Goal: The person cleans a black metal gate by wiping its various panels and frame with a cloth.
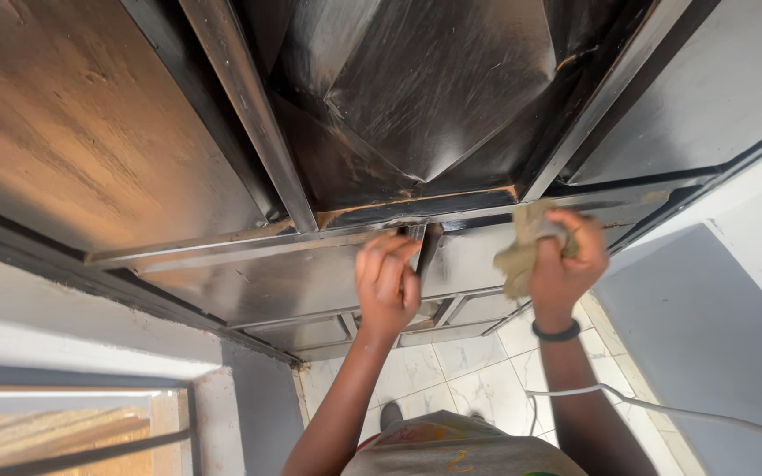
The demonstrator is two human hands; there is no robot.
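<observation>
Against the black metal door (434, 106), right hand (562, 264) grips a rag (522, 256); left hand (387, 282) presses flat.

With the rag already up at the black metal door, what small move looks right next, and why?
Probably a short wipe leftward along the horizontal rail. The right hand presses a crumpled tan rag against the dark panelled metal door at that rail's edge, where rusty-brown streaks show, while the left hand braces beside the centre bar.
</observation>
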